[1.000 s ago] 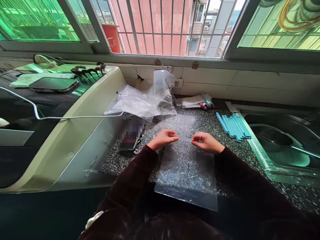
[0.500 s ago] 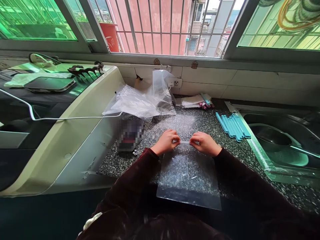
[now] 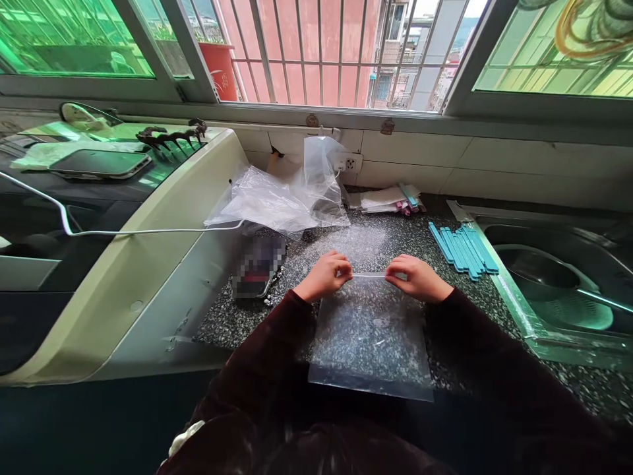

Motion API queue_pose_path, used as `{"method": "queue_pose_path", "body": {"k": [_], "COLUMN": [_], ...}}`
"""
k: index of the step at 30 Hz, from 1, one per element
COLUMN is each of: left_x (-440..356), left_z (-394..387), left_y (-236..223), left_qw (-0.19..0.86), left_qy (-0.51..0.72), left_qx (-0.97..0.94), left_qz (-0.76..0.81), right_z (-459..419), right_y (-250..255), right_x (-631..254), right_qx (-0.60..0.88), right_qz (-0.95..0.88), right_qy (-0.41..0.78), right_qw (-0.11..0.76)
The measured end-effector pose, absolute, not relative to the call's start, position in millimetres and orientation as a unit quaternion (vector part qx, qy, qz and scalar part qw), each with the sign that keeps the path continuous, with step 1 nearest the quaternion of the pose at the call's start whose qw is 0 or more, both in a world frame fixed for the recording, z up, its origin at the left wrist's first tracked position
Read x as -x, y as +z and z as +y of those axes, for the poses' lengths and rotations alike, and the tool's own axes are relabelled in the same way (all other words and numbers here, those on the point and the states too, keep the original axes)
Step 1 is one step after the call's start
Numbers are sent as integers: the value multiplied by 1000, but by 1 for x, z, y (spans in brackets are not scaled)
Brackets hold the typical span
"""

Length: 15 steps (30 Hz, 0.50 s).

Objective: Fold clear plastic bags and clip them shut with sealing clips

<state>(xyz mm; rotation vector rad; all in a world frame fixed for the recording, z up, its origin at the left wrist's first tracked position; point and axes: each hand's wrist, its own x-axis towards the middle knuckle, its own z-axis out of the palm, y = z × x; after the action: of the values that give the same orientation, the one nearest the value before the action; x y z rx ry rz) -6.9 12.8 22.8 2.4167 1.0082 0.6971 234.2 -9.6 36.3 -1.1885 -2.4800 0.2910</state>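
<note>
Clear bag (image 3: 370, 340): front and centre, flat-looking, over the near part of the speckled table (image 3: 220, 320); bottom end appears to run past the near edge. Nothing visible inside it.

Change: gap between the hands is wider than half a second ago, so more of the pale top strip (image 3: 369, 275) shows between them. Bottom edge sits a bit higher in view too; could be partly head motion. My read: work is on the top strip, and the hands are shifting along it. Can't tell if the strip is sealed or parted.

Hands: left hand (image 3: 326, 276) and right hand (image 3: 419, 278) apart, each pinched on the bag's top edge, thumb against fingers.

Around: heap of clear plastic (image 3: 270, 198) behind and left. Pixelated dark item (image 3: 258, 267) near the left sleeve, closest thing to that arm. White cable (image 3: 123, 232) crosses the appliance (image 3: 185, 218) and reaches the heap; snag risk if the heap gets pulled. Stack of packets (image 3: 380, 200) against the back wall. Blue strips (image 3: 459, 251) fanned right, beside the sink (image 3: 527, 323).

Nothing seen lying between the two hands; the bag's transparency makes its layers hard to read.
</note>
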Motion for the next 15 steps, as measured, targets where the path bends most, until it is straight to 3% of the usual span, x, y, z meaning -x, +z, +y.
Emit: {"method": "queue_pose_path", "body": {"k": [15], "left_x": [2], "left_z": [11], "left_y": [18], "left_qw": [166], "left_qy": [217], "left_qx": [-885], "left_qz": [378], "right_z": [-11], "right_y": [33], "right_x": [-231], "right_qx": [421], "right_qz": [-890], "right_qy": [47], "right_qw": [167]}}
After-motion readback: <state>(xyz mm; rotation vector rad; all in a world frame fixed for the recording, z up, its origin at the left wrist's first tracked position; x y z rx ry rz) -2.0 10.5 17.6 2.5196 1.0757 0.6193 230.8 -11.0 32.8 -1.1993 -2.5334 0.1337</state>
